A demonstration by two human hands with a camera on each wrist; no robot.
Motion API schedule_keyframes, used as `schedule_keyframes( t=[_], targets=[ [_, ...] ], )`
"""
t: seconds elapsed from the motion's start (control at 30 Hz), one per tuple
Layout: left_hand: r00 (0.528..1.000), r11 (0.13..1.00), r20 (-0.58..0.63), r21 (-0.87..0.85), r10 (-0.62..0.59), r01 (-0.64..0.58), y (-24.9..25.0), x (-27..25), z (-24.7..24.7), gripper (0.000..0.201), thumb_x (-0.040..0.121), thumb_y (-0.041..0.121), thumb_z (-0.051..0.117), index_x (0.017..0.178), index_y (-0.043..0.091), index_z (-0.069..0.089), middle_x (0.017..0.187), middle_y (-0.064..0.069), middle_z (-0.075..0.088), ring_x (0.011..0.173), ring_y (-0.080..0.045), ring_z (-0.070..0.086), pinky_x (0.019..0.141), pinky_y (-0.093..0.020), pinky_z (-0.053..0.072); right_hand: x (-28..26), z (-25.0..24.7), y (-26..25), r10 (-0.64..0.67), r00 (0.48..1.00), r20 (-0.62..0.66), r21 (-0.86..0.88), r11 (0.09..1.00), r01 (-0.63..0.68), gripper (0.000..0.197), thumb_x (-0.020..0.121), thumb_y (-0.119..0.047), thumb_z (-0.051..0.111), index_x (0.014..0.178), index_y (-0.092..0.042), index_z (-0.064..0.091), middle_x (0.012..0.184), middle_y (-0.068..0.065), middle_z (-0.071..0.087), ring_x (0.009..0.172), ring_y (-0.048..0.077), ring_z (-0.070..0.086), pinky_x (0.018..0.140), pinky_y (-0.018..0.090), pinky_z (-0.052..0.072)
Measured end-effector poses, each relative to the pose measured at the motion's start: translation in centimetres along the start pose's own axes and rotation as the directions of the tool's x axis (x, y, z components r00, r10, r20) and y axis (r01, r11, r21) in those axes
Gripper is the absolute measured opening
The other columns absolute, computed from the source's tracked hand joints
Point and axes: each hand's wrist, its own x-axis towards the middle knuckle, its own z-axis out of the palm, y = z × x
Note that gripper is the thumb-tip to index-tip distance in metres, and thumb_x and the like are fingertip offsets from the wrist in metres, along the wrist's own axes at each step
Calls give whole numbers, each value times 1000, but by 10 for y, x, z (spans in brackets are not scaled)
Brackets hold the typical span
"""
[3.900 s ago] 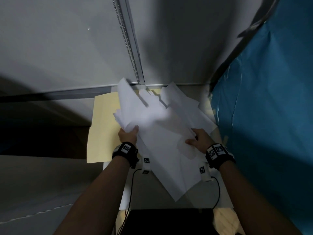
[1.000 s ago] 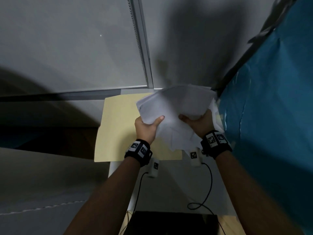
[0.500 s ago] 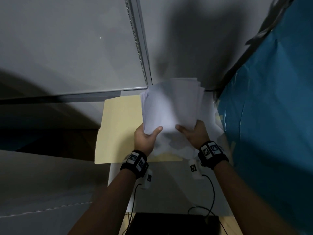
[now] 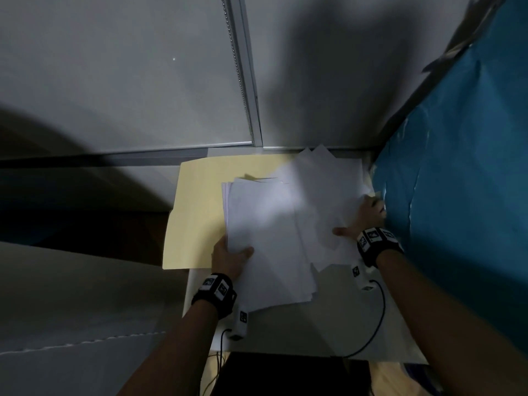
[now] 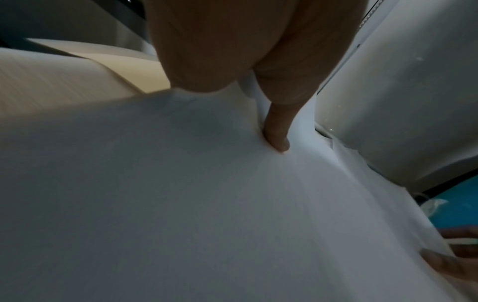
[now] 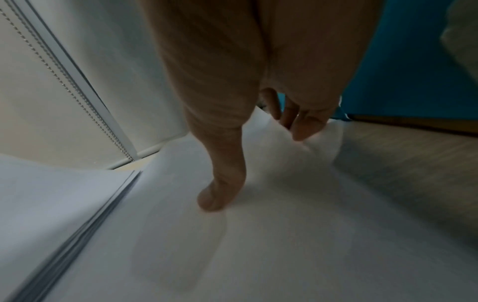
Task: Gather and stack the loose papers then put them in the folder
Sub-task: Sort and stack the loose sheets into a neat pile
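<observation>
A stack of white papers (image 4: pixel 265 238) lies slanted across the right half of an open manila folder (image 4: pixel 197 212) on the table. My left hand (image 4: pixel 231 258) grips the stack's near-left corner, its thumb (image 5: pixel 276 139) pressed on top and its fingers hidden underneath. Further loose sheets (image 4: pixel 323 178) spread out to the right, toward the back corner. My right hand (image 4: pixel 363 221) rests flat on these sheets beside the blue sheet. Its thumb (image 6: pixel 220 196) is spread wide and its fingertips (image 6: pixel 302 126) touch the paper's far edge. The stack's layered edge (image 6: pixel 77 224) shows at the left of the right wrist view.
A blue plastic sheet (image 4: pixel 457 195) hangs close along the right side. A grey wall with a bead chain (image 4: pixel 240 75) closes the back. The white table (image 4: pixel 328 332) carries a black cable (image 4: pixel 380 310), and a dark box (image 4: pixel 285 375) sits at the near edge.
The bundle both hands held up on edge now lies flat over the folder. My right hand has let go of it and moved right onto the loose sheets.
</observation>
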Motion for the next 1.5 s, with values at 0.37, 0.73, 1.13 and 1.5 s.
schedule_keyframes(
  t=[0.37,0.73,1.13,1.5],
  targets=[
    [999,999,21,-31,-31,32,-18,10,-6,76,51,38,98,121,18,76,111,-4,81,98,-29,78,86,-56,65,-6,11,7,-26,991,128,688,722,-70,99,65,-33,94,147,-9,44,139,12,58,120,31,60,99,47,53],
    [997,999,76,49,-28,24,-16,9,-5,79,51,38,96,126,24,74,111,0,80,99,-27,78,86,-52,65,-22,-24,-18,-71,997,-30,725,685,71,37,88,-14,70,125,-10,65,111,6,70,100,25,66,86,34,54],
    [999,991,32,125,38,-42,-2,5,-9,75,69,13,97,136,19,64,118,1,70,104,-24,68,93,-41,58,-77,-152,-4,-63,951,-302,914,266,308,19,88,-18,77,106,-18,74,102,-2,78,93,14,76,77,31,61],
    [996,987,57,-141,-66,74,13,13,-4,63,95,47,70,141,5,63,141,-17,66,132,-35,60,97,-32,46,-56,-49,-15,-389,917,87,508,809,295,52,81,-38,81,124,-12,68,112,2,68,98,21,66,86,30,52]
  ],
)
